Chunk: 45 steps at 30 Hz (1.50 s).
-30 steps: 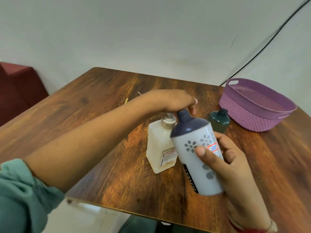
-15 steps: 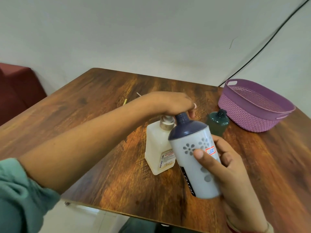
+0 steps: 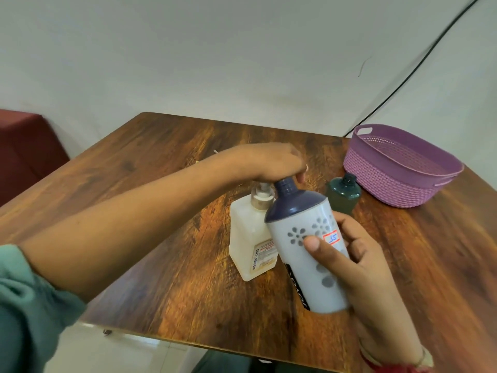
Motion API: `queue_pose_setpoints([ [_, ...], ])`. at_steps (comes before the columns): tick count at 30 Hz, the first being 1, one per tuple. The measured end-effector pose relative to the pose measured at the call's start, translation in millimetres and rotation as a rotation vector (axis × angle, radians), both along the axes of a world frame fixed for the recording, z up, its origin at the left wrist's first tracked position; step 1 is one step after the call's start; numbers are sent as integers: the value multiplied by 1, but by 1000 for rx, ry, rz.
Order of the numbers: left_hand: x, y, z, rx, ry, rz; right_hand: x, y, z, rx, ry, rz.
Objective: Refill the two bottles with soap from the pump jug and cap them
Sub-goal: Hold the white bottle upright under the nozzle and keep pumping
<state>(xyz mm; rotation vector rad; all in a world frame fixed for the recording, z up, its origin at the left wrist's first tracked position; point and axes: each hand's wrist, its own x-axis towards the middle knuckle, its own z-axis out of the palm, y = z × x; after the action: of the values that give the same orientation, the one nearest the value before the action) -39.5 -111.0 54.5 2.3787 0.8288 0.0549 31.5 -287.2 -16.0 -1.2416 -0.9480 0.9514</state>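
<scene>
Two bottles need soap, and one of them is getting its turn. The right hand [image 3: 360, 270] has its fingers and thumb wrapped round the white bottle [image 3: 290, 249]. It holds the bottle up off the table [image 3: 443, 265], tipped so the dark blue neck points up under the left hand [image 3: 271, 162]. The neck has no cap on.

The left hand sits on top of the jug [image 3: 250, 238], right over the pump, with its fingers bent down. The pump head is hidden under the hand. So I cannot tell if the hand grabs the pump or only pushes on it. The jug stands on the table, close behind the white bottle.

I think this is the filling step for the first bottle. I cannot see the spout or any soap, so I cannot say how full the bottle is.

The next move, I think, needs the bottle's mouth right under the spout, and then a slow push down on the pump. If the mouth slips to the side, soap would land on the table.

The green bottle [image 3: 343, 193] stands near the basket [image 3: 398, 181], with no cap that I can see.
</scene>
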Motion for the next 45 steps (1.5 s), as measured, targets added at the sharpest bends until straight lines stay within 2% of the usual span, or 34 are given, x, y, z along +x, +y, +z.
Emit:
queue_pose_setpoints([
  [4,-1,-1,8,152,19,3,2,-2,3,15,14,8],
  [8,2,1,-3,198,282,-180,2,-2,0,-5,-1,3],
  [10,4,2,-3,237,326,-174,2,-2,0,-10,-6,11],
  [18,0,-3,10,199,77,-50,2,-4,3,-1,-1,10],
  [22,-2,-9,-2,137,137,-72,0,-2,-1,-22,-7,14],
  [25,-3,-8,6,134,97,-41,0,-3,-1,-16,-3,26],
  [29,-3,2,12,251,133,-3,0,-4,2,-7,-1,31],
  [36,-1,-5,-4,134,162,-2,1,-4,0,-18,-34,-1],
  [42,-6,-7,15,362,186,-11,-1,-4,3,21,-15,9],
  [45,-6,-6,7,239,94,-9,0,-3,1,6,0,9],
])
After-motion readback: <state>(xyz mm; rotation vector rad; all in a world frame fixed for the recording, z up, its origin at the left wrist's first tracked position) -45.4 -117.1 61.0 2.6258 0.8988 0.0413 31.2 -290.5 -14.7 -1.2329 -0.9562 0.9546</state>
